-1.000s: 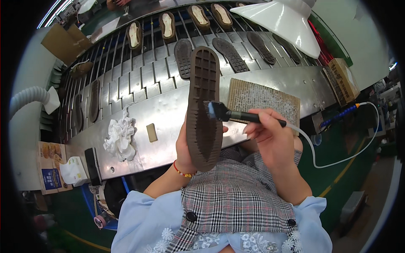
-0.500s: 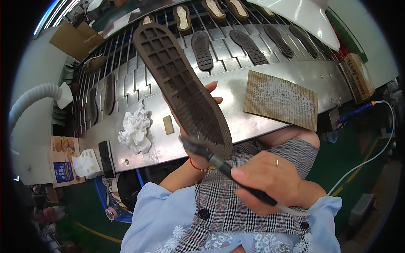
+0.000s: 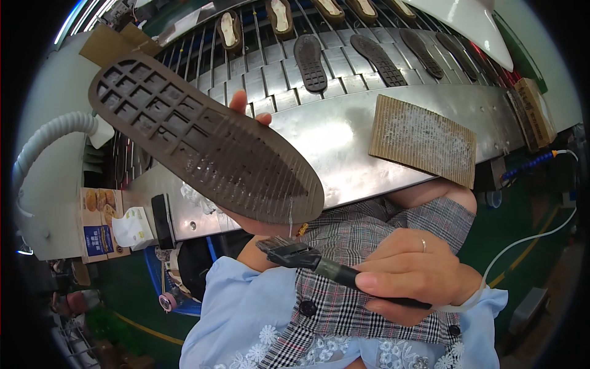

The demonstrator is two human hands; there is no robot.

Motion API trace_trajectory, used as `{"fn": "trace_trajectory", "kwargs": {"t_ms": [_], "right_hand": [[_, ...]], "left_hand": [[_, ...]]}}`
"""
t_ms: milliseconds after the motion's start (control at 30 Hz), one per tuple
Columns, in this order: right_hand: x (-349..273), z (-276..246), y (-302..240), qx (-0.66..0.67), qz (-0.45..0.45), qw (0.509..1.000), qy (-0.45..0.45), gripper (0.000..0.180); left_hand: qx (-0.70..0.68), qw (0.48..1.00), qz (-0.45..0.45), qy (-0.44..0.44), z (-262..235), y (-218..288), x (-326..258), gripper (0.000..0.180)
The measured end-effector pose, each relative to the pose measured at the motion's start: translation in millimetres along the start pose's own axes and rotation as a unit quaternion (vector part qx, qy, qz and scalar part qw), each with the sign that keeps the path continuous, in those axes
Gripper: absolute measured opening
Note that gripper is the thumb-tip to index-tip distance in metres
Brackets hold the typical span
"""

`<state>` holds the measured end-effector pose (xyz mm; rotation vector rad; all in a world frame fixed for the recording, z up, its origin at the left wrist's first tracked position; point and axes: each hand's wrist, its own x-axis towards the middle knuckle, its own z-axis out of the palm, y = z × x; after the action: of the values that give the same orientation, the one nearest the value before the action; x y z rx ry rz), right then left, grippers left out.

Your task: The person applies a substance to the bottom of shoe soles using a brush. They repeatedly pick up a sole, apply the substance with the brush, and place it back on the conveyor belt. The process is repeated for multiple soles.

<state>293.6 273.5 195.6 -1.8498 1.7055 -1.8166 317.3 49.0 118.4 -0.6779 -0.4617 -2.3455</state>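
My left hand (image 3: pixel 238 102) grips a dark brown shoe sole (image 3: pixel 203 138) from behind; fingertips show past its upper edge and most of the palm is hidden. The sole is tilted, its waffle-grid end up to the left and its ribbed end toward my lap. Wet, shiny patches lie on its grid and ribs. In my right hand (image 3: pixel 409 270) is a black-handled brush (image 3: pixel 335 270) with a pale hose at its back end. Its bristles sit just below the sole, apart from it, and a thin clear strand runs down from the sole toward them.
Several dark soles (image 3: pixel 310 61) and tan shoe uppers (image 3: pixel 281 18) lie on the slatted conveyor beyond the metal bench (image 3: pixel 332 132). A corrugated cardboard sheet (image 3: pixel 424 138) with whitish residue overhangs the bench edge. Tissues (image 3: pixel 135 227) and a white duct (image 3: pixel 61 129) are at left.
The sole has swung left and turned more toward me, now covering much of the crumpled white tissue. The brush has dropped away from the sole, down toward my lap.
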Motion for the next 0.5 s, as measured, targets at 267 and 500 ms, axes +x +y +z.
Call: {"fn": "trace_trajectory", "kwargs": {"t_ms": [267,500], "right_hand": [[6,-3,4,0.001,0.018,1.0,0.007,0.037],[8,-2,5,-0.012,-0.027,1.0,0.007,0.032]], "left_hand": [[-0.048,0.999,-0.008,-0.016,19,4,15,0.068],[-0.089,0.985,-0.111,0.096,28,-1,16,0.068]]}}
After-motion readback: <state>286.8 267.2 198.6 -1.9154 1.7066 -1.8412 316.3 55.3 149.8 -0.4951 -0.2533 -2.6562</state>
